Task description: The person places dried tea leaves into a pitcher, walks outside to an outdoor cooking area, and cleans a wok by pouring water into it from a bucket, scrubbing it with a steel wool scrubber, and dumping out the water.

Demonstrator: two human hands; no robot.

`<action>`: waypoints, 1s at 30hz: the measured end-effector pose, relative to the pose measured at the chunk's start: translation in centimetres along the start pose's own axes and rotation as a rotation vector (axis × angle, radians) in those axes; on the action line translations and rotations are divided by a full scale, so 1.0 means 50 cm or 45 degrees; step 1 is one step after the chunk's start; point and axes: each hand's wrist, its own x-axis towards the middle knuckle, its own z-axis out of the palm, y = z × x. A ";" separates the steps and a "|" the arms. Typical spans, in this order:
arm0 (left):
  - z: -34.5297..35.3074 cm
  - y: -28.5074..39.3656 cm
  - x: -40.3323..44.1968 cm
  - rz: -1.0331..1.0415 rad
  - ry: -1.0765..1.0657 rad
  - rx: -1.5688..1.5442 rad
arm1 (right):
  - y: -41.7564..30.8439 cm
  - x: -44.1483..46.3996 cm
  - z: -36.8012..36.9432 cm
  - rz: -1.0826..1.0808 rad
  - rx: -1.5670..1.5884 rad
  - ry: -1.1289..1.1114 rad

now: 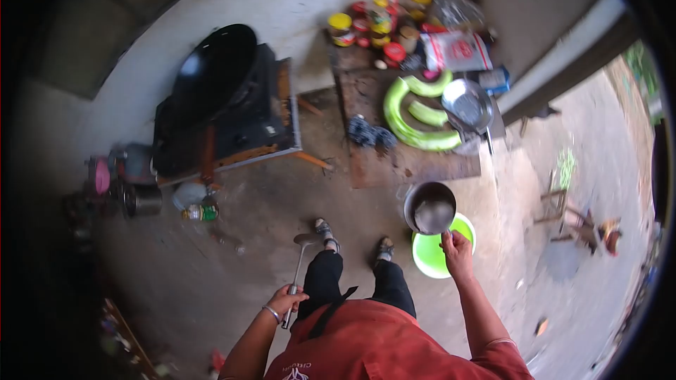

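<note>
My left hand is closed around the handle of a metal wok spatula, whose broad head points away from me beside my foot. My right hand grips the handle of a small saucepan, and its open top faces the camera. Beneath the saucepan a bright green basin stands on the floor, partly covered by the pan and my hand. What lies in the saucepan, if anything, is too blurred to tell.
A large black wok sits on a stove at left. On the wooden table are a long green gourd, a metal bowl and several jars. An oil bottle lies near the stove; a stool stands right.
</note>
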 end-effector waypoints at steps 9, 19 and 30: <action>-0.174 0.023 -0.051 0.336 0.151 -0.473 | -0.602 0.189 0.313 -0.817 -0.349 -0.321; -0.327 0.048 -0.041 0.372 0.436 -0.822 | -0.902 0.365 0.737 -1.317 -1.060 -0.294; -0.410 0.064 -0.002 0.253 0.471 -0.874 | -0.904 0.376 0.910 -1.537 -1.873 -0.472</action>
